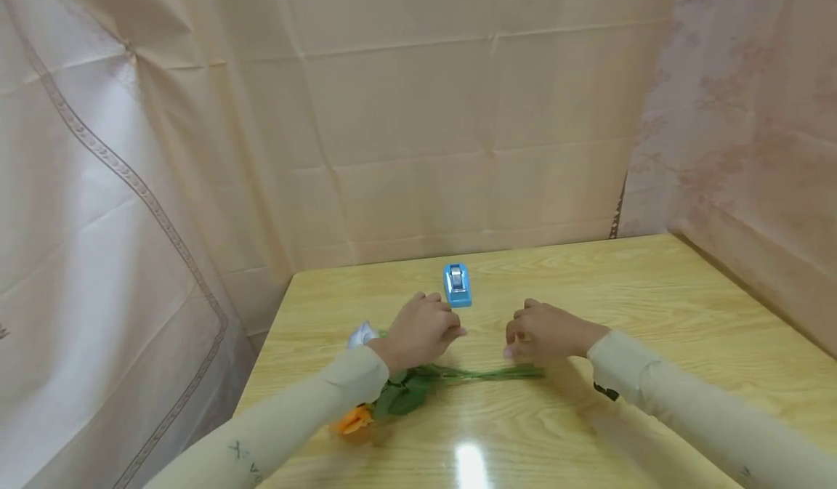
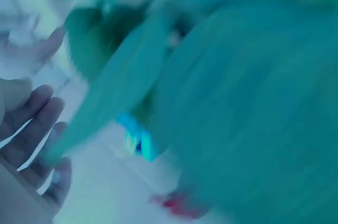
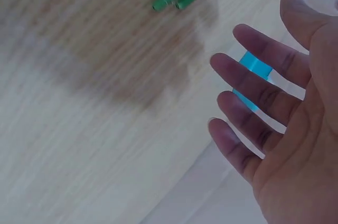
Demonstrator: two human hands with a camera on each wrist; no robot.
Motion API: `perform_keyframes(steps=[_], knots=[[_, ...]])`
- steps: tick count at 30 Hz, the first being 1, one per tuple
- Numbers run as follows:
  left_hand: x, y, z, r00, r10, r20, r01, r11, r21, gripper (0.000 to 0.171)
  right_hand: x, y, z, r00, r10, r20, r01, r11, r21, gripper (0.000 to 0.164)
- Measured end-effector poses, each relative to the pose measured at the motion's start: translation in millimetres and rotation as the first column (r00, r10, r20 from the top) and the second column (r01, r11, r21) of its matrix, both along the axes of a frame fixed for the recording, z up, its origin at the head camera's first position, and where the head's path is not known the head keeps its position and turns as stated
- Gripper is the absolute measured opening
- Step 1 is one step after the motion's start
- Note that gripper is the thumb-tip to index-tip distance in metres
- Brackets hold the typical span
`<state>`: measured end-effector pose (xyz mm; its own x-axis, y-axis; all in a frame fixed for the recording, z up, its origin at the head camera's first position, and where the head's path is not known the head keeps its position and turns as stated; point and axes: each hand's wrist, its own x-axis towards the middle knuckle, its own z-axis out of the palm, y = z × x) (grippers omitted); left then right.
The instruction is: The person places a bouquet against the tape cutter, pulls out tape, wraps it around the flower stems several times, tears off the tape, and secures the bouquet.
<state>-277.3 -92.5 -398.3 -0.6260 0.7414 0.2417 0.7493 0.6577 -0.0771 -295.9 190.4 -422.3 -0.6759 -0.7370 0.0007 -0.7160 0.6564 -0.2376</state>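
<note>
"Which step are we seeing?"

"Handling the flower bunch (image 1: 407, 396), I'd judge, most likely between grips. It is lying on the wooden table (image 1: 654, 300), with its green stems (image 1: 490, 374) pointing right and the orange flower (image 1: 354, 420) and pale lilac flower (image 1: 361, 334) sitting at the left end."

"Are the hands gripping anything?"

"No. The left hand (image 1: 421, 331) is hovering over the leafy part, its fingers loosely spread and holding nothing. The right hand (image 1: 549, 330) is hanging near the stem ends, apart from them, also empty, its fingers relaxing outward."

"And the blue tape dispenser (image 1: 458, 285)?"

"It is standing toward the far edge, just past the left hand, and neither hand appears to be touching it."

"So what is the next move calling for?"

"For working the stems, I'd say: one hand gathering them evenly, the other supporting the leaves."
</note>
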Motion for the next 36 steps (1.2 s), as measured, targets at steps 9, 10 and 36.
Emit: perform_keyframes(steps=[9, 10, 36], knots=[[-51.5, -18.3, 37.9, 0.889, 0.117, 0.442, -0.234, 0.947, 0.222, 0.017, -21.9, -6.2, 7.2, 0.996, 0.047, -0.079, -0.047, 0.999, 0.011, 0.017], [-56.3, -20.4, 39.0, 0.888, 0.123, 0.444, -0.244, 0.943, 0.227, 0.016, -24.2, -7.5, 7.9, 0.995, 0.041, -0.089, -0.041, 0.999, 0.009, 0.016], [-110.9, 3.5, -30.0, 0.865, 0.212, 0.455, -0.286, 0.953, 0.100, 0.013, -87.7, -30.3, 8.1, 0.757, -0.321, 0.570, 0.504, 0.841, -0.197, 0.033]])
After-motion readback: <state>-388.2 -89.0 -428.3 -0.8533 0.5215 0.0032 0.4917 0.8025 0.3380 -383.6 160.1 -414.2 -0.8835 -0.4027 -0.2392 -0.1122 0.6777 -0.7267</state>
